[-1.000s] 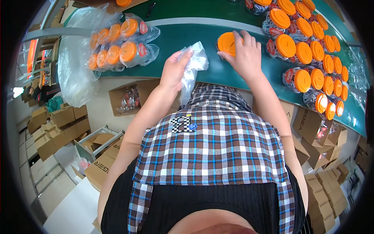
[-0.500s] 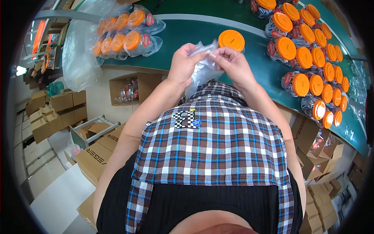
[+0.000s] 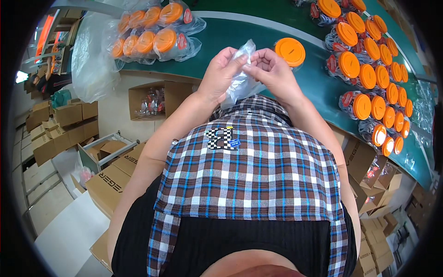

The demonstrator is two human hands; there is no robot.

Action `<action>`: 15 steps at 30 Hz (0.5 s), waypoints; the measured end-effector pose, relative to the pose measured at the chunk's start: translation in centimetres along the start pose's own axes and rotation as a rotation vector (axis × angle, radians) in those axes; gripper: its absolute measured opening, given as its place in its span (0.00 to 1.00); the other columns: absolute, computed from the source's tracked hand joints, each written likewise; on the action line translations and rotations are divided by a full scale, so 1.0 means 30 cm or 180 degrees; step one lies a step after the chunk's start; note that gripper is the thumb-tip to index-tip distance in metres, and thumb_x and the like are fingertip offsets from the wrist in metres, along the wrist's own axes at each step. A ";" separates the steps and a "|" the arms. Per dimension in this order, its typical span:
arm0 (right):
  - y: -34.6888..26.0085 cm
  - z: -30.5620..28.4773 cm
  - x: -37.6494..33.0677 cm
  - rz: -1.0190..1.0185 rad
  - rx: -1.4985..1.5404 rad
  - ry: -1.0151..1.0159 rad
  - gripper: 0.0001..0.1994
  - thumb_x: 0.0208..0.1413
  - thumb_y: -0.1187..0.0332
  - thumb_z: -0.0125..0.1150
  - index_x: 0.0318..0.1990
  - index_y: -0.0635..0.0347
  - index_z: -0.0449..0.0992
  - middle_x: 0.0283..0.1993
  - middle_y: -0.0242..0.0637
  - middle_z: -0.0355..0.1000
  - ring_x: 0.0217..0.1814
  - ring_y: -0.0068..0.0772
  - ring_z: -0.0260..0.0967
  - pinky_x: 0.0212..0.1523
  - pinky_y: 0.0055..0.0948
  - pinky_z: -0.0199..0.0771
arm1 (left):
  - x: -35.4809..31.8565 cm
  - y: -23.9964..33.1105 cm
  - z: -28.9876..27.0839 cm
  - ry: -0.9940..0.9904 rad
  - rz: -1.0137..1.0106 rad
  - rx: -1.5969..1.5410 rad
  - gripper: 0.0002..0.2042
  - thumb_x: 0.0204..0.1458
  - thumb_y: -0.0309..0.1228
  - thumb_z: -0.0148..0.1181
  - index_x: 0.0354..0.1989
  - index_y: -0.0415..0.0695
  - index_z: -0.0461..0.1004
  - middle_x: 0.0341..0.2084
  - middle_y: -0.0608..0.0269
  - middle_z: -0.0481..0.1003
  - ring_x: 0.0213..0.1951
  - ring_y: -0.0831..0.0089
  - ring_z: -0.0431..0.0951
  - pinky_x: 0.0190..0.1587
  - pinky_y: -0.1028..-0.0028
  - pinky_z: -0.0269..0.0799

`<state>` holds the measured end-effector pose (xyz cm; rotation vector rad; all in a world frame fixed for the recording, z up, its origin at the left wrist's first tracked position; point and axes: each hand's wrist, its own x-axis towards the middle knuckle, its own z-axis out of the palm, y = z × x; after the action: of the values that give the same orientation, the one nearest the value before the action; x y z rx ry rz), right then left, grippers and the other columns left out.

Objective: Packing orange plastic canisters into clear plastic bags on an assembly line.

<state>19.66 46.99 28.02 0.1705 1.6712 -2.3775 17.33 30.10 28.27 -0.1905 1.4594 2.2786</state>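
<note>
Head view: both hands meet just in front of the person's chest, above the near edge of the green table [image 3: 258, 32]. The left hand [image 3: 220, 74] and the right hand [image 3: 272, 71] each pinch the top edge of a clear plastic bag [image 3: 240, 81] between thumb and fingertips, so both are closed on it; the bag hangs limp below them and looks empty, its mouth seemingly being worked apart.

Just beyond the right hand a single jar [image 3: 290, 51] with an orange lid stands alone on the table, not bagged. To the right of that jar, rows of jars [image 3: 364, 74] with the same orange lids crowd the table, some apparently already wrapped, though the film is hard to make out. To the left of the lone jar, at the table's far left, lie packs [image 3: 152, 32] of jars sealed in clear film.

As a judgement, the work stands mid-cycle: several packs are done, the bag in hand is not yet open or filled, and the lone jar and many others are left.
</note>
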 end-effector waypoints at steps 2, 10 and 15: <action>0.013 0.036 0.016 -0.0336 -0.0583 0.0073 0.04 0.58 0.72 0.62 0.37 0.64 0.77 0.28 0.30 0.70 0.26 0.15 0.61 0.29 0.12 0.60 | 0.008 0.007 -0.037 -0.0134 0.0073 0.0049 0.12 0.52 0.24 0.66 0.40 0.39 0.68 0.34 0.58 0.74 0.34 0.74 0.75 0.37 0.79 0.73; 0.027 0.111 0.088 0.0061 0.0224 0.0180 0.05 0.58 0.72 0.63 0.36 0.64 0.76 0.26 0.29 0.69 0.25 0.15 0.60 0.27 0.12 0.59 | 0.026 0.076 -0.141 0.0178 -0.0048 0.0005 0.17 0.48 0.22 0.68 0.44 0.38 0.67 0.37 0.54 0.74 0.38 0.70 0.77 0.39 0.75 0.75; 0.042 0.177 0.143 0.0315 0.0389 0.0117 0.05 0.57 0.73 0.63 0.35 0.65 0.76 0.25 0.29 0.68 0.25 0.15 0.60 0.26 0.12 0.59 | 0.032 0.095 -0.173 0.0157 0.0012 0.0011 0.19 0.47 0.21 0.68 0.46 0.38 0.67 0.38 0.52 0.74 0.39 0.67 0.77 0.40 0.73 0.76</action>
<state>16.04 41.10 27.73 0.3121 1.4963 -2.4162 14.70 24.72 28.05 -0.2448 1.4893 2.2896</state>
